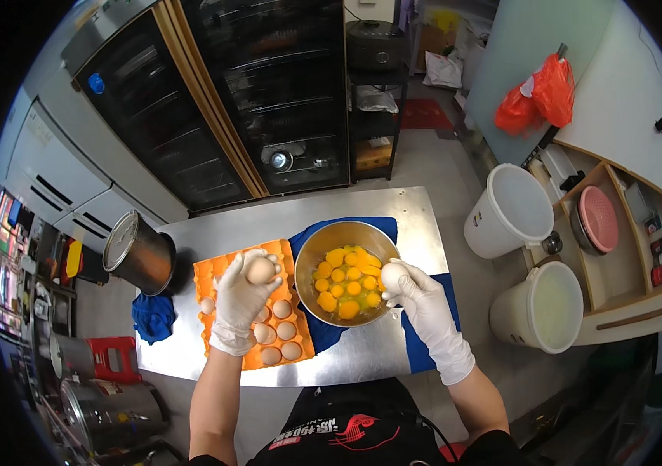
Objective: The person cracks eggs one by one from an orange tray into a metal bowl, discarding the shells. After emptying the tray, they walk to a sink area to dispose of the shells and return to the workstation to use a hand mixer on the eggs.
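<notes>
Over the orange egg tray (299,326), my gloved left hand (237,306) grips a light brown egg (261,271). Several whole eggs (286,331) sit in the tray's cups below and beside that hand. My gloved right hand (424,300) holds a paler egg or eggshell (393,278) at the right rim of a steel bowl (307,247); whether the shell is cracked I cannot tell. Inside the bowl lie several egg yolks (349,309) in clear egg white. A blue cloth (386,226) is spread beneath the bowl.
The steel table (360,361) also bears a dark metal pot (138,253) and a crumpled blue cloth (153,317) at its left edge. Right of it stand two white buckets (491,227), one above the other in view, beside a wooden shelf unit (604,279). Glass-doored cabinets (267,87) stand behind.
</notes>
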